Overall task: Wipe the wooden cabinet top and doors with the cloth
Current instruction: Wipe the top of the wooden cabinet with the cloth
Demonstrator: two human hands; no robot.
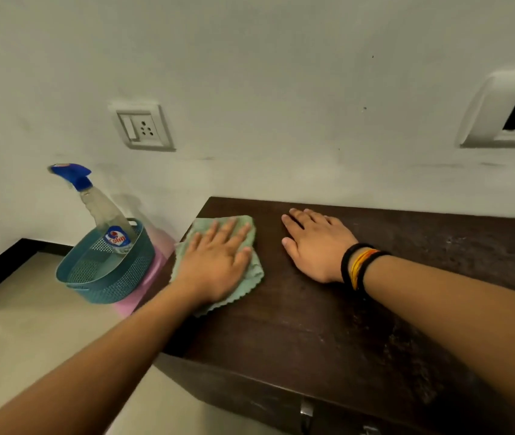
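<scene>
Dark wooden cabinet top (328,309) runs along the wall. Your left hand (218,259) presses flat, fingers spread, on the green cloth (250,274) at its left end; your right hand (316,243) rests open beside it. Most of the top and the doors (250,394) look yet to wipe.

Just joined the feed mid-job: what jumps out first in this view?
The left hand lies flat on a green cloth at the left end of the dark wooden cabinet top. The right hand, bands on its wrist, rests bare on the wood beside it. Left of the cabinet, a spray bottle leans in a teal basket.
</scene>
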